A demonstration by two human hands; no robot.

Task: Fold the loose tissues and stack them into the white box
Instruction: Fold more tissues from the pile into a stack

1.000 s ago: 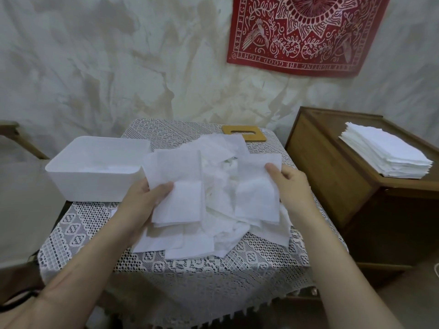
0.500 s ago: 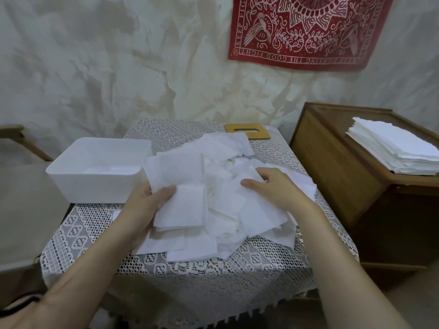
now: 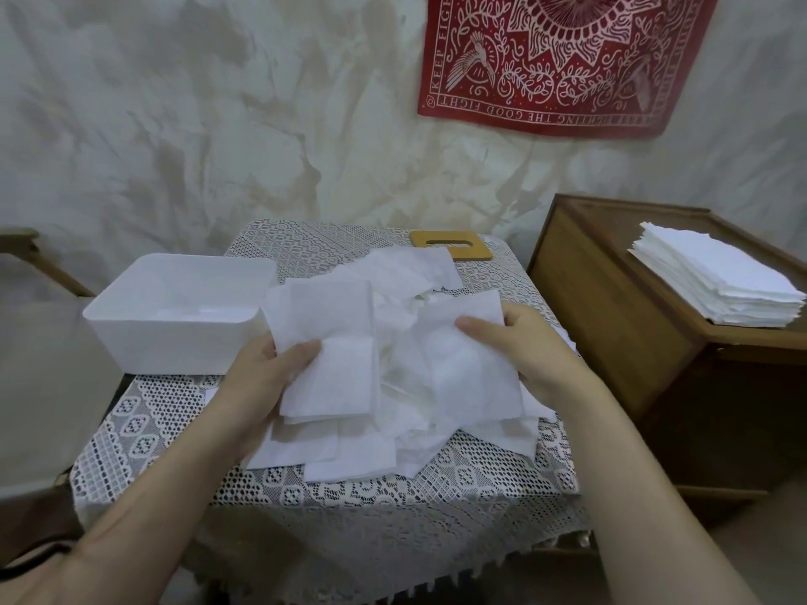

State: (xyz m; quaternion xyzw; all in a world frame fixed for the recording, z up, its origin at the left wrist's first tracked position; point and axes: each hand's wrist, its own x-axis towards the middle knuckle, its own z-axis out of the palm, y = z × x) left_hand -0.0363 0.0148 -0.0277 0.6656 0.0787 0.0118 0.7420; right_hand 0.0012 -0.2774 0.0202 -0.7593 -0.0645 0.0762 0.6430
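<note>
A heap of loose white tissues [image 3: 406,377] lies in the middle of a small table covered with a lace cloth [image 3: 349,486]. My left hand [image 3: 262,377] grips a folded white tissue [image 3: 332,347] by its left edge, thumb on top, just above the heap. My right hand [image 3: 519,342] pinches the right side of another tissue sheet [image 3: 463,364] lifted off the heap. The white box [image 3: 174,342] stands open at the table's left edge, beside my left hand. A thin layer of white shows on its floor.
A wooden lid with a slot [image 3: 452,245] lies at the table's back edge. A wooden cabinet [image 3: 611,325] stands to the right with a neat stack of white tissues [image 3: 716,286] on top. A red patterned cloth [image 3: 563,58] hangs on the wall. A wooden frame part [image 3: 26,251] shows at the left.
My right hand dropped onto the heap, then rose holding another tissue sheet by its right side. My left hand has kept its folded tissue almost still.
</note>
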